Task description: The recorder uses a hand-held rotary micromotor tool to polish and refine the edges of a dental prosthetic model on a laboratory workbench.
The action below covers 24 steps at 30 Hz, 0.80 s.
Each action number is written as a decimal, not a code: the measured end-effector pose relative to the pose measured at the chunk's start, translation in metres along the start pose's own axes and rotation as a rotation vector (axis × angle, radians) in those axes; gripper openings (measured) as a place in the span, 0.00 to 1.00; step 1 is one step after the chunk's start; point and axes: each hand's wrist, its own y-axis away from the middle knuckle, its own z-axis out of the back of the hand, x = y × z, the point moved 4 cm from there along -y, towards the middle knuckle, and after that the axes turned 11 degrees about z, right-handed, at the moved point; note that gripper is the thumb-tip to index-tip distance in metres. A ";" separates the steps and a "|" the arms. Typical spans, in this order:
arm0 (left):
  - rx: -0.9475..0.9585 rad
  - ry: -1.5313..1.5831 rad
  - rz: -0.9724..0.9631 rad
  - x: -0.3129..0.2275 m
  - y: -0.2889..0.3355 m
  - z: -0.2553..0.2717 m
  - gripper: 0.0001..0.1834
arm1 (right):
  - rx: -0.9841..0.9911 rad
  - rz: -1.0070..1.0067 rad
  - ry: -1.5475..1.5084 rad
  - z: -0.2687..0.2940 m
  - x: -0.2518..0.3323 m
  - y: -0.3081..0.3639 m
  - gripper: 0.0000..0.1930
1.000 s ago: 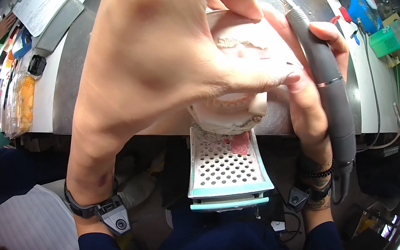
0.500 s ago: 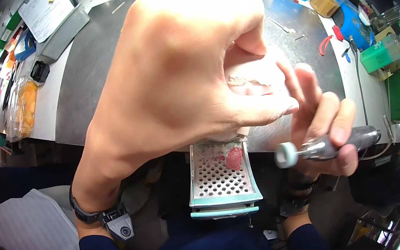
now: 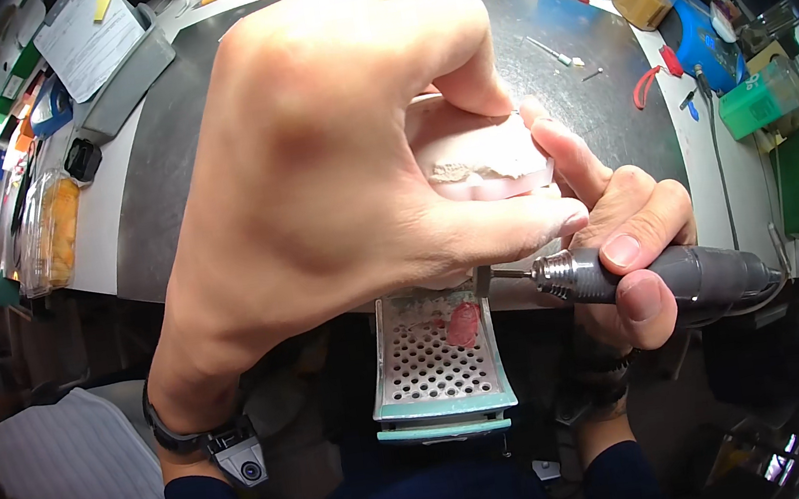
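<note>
My left hand (image 3: pixel 316 149) is closed around a pale plaster dental model (image 3: pixel 486 142) with a pink layer along its lower edge. Its thumb and fingers clasp the block from both sides. In my right hand (image 3: pixel 644 227) is a dark rotary handpiece (image 3: pixel 711 274), pointing left. The tool's thin metal shank ends in a small grinding head (image 3: pixel 483 282), just under my left thumb and at the model's underside; whether they touch is hidden. My right index finger reaches up to the model's right side. Below lies a perforated metal tray (image 3: pixel 438 391) with a pink lump (image 3: pixel 463 325) on it.
A dark metal bench top (image 3: pixel 594 113) lies beneath my hands, with a small bur (image 3: pixel 555 52) on it. To the right are a red cord loop (image 3: pixel 646 88), a blue device (image 3: pixel 701 48) and a green container (image 3: pixel 763 101). A grey bin (image 3: pixel 130 78) stands left.
The handpiece has come up and left, its head now against the model's underside. Both hands have shifted slightly left, and my right fingers have closed in on the model and tool.
</note>
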 end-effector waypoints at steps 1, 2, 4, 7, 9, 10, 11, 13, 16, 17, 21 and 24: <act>0.016 0.053 0.081 0.004 0.000 0.001 0.25 | -0.002 -0.001 -0.002 0.002 -0.001 0.000 0.08; 0.031 0.105 0.163 0.008 0.000 0.003 0.25 | 0.044 0.018 -0.021 0.003 -0.001 0.000 0.09; 0.114 -0.012 0.110 0.009 -0.006 0.006 0.25 | 0.088 0.035 -0.031 0.005 -0.002 0.000 0.09; 0.150 -0.165 0.023 -0.005 -0.009 0.002 0.25 | 0.081 0.030 -0.040 0.007 -0.002 0.001 0.10; 0.105 -0.200 -0.011 -0.007 -0.006 0.000 0.26 | 0.096 -0.015 -0.051 0.007 -0.001 0.001 0.10; 0.064 -0.095 0.104 0.003 -0.001 0.001 0.26 | 0.096 -0.014 -0.053 0.006 -0.002 0.002 0.10; 0.023 0.009 0.219 0.010 0.003 0.003 0.26 | 0.084 -0.009 -0.053 0.006 -0.003 0.003 0.10; 0.077 -0.044 0.157 0.010 -0.002 0.006 0.26 | 0.072 -0.003 -0.051 0.006 -0.003 0.003 0.10; 0.201 -0.277 0.110 -0.008 -0.012 0.005 0.26 | 0.089 -0.006 -0.038 0.009 -0.002 0.003 0.10; 0.270 -0.462 0.125 -0.011 -0.014 0.002 0.26 | 0.096 -0.011 -0.029 0.009 -0.002 0.003 0.10; 0.013 0.080 0.169 0.018 0.004 -0.002 0.26 | 0.104 -0.018 -0.043 0.007 -0.002 0.002 0.10; -0.017 0.117 0.099 0.020 0.006 0.000 0.26 | 0.111 -0.019 -0.067 0.007 -0.001 0.002 0.10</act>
